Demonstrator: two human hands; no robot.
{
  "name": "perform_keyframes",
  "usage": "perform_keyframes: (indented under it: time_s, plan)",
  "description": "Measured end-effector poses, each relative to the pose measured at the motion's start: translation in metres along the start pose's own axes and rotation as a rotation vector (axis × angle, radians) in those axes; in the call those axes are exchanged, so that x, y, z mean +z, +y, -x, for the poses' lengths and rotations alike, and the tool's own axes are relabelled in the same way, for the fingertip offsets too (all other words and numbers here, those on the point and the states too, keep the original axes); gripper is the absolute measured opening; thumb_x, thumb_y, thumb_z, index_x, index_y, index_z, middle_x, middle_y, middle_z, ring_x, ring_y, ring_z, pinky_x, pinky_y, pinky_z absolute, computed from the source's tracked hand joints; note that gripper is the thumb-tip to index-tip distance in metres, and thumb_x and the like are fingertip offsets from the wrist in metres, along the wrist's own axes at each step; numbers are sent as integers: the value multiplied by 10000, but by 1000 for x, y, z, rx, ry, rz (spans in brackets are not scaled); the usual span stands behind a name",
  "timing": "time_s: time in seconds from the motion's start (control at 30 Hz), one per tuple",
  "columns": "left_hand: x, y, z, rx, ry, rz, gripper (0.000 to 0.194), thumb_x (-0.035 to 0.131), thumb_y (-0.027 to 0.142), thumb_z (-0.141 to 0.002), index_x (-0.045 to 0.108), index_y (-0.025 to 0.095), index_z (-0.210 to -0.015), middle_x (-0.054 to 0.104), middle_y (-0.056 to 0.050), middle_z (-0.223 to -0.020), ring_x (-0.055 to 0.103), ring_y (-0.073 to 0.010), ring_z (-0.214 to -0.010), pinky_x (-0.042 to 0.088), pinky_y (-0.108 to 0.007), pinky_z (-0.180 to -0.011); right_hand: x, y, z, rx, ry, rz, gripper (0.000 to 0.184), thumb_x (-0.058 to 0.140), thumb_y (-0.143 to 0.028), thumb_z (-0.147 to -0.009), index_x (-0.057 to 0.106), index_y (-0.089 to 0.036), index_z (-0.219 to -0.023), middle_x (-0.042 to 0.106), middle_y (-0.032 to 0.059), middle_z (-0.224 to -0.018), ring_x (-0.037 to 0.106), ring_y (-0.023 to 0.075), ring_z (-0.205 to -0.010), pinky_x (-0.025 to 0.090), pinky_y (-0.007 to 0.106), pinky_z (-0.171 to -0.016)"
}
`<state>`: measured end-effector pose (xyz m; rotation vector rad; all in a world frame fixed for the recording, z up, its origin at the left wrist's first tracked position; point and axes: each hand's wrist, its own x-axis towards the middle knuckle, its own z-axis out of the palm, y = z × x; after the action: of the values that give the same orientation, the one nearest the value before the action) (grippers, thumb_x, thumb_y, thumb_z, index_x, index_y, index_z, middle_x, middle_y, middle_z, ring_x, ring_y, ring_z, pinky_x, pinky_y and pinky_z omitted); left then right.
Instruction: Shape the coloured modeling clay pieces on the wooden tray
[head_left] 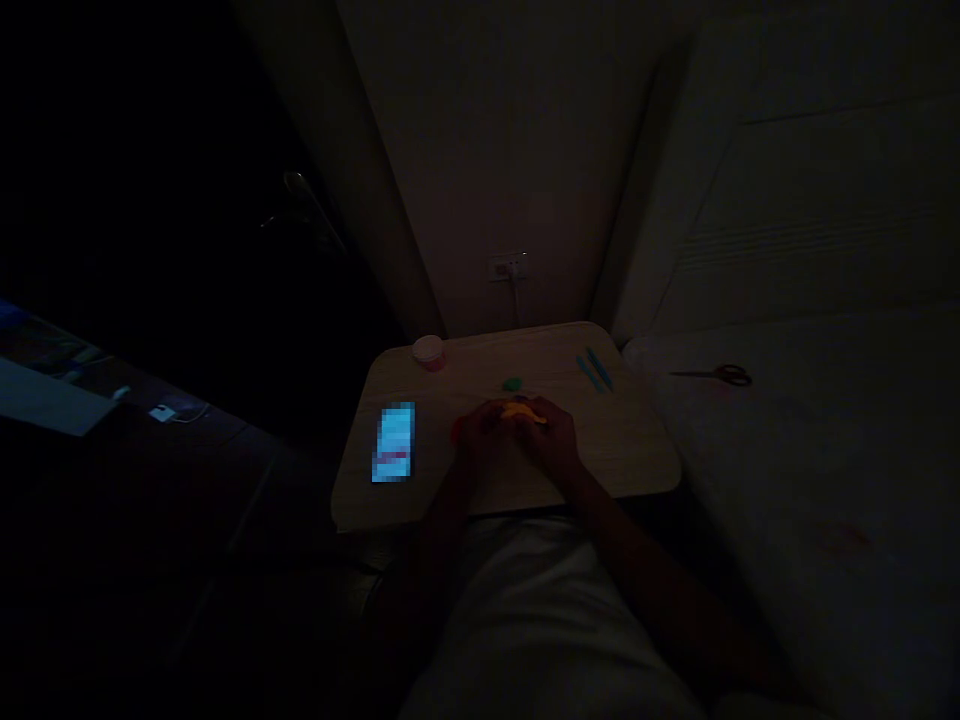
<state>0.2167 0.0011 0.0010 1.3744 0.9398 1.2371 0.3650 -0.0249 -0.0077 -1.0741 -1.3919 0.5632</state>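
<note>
The room is very dark. Both my hands meet over the middle of a small wooden table (630,450). My left hand (480,432) and my right hand (551,435) are closed around a yellow-orange lump (521,410) that looks like modelling clay. A bit of red (454,430) shows at the left hand's edge. A small green piece (512,384) lies on the table just beyond the hands.
A lit phone (394,442) lies at the table's left. A pink cup (428,352) stands at the far left corner, two blue sticks (595,371) at the far right. Scissors (716,375) lie on the bed to the right. A wall socket (508,267) is behind.
</note>
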Motion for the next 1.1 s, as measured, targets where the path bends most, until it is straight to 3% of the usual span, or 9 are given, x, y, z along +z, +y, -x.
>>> perform_keyframes:
  time_s: [0.13, 0.27, 0.4, 0.6, 0.77, 0.9, 1.1]
  plan:
    - [0, -1, 0, 2, 43, -48, 350, 806, 464, -744, 742, 165, -915, 781, -83, -952, 727, -236, -902, 580, -345, -832, 3, -2, 4, 40, -27, -23, 280, 560, -472, -958, 628, -209, -889, 684, 38, -841, 621, 186, -728, 483, 298, -650]
    - [-2, -4, 2, 64, 27, -13, 357, 813, 438, -751, 722, 175, -974, 765, -80, -1003, 719, -224, -938, 571, -329, -854, 4, 2, 8, 86, 42, 57, 277, 529, -477, -976, 560, -215, -1060, 699, 72, -957, 639, 212, -787, 490, 328, -679]
    - [-4, -5, 4, 135, -6, 58, 407, 827, 437, -749, 701, 186, -1043, 745, -84, -1052, 704, -229, -990, 555, -338, -899, 2, 3, 5, -53, 45, 269, 320, 497, -471, -992, 615, -201, -1115, 700, 114, -1040, 628, 269, -938, 468, 415, -833]
    - [-4, -3, 3, 156, -43, 82, 386, 818, 428, -773, 714, 208, -1074, 726, -79, -1113, 679, -248, -1061, 537, -361, -937, 1, 2, 2, -158, -31, 416, 357, 523, -501, -984, 680, -182, -1005, 703, 116, -946, 604, 279, -917, 427, 432, -848]
    - [-6, -8, 0, 184, -77, 67, 438, 763, 535, -808, 695, 194, -1074, 711, -90, -1071, 672, -251, -1007, 529, -369, -900, 2, 2, 4, -173, -39, 375, 407, 455, -501, -1014, 689, -179, -925, 687, 118, -889, 606, 266, -864, 453, 414, -807]
    - [-5, -8, 1, 186, -83, 11, 543, 673, 666, -826, 661, 188, -1083, 687, -98, -1069, 649, -254, -1002, 520, -372, -894, 3, 3, 4, -189, -77, 295, 417, 421, -497, -1029, 698, -188, -990, 693, 121, -942, 622, 260, -884, 489, 399, -803]
    - [-1, -7, 9, 114, -135, -164, 440, 535, 626, -933, 636, 198, -940, 645, -38, -861, 589, -188, -786, 509, -322, -761, 2, 3, 3, -240, -180, 288, 476, 330, -460, -1071, 712, -210, -936, 683, 96, -870, 615, 245, -871, 494, 384, -825]
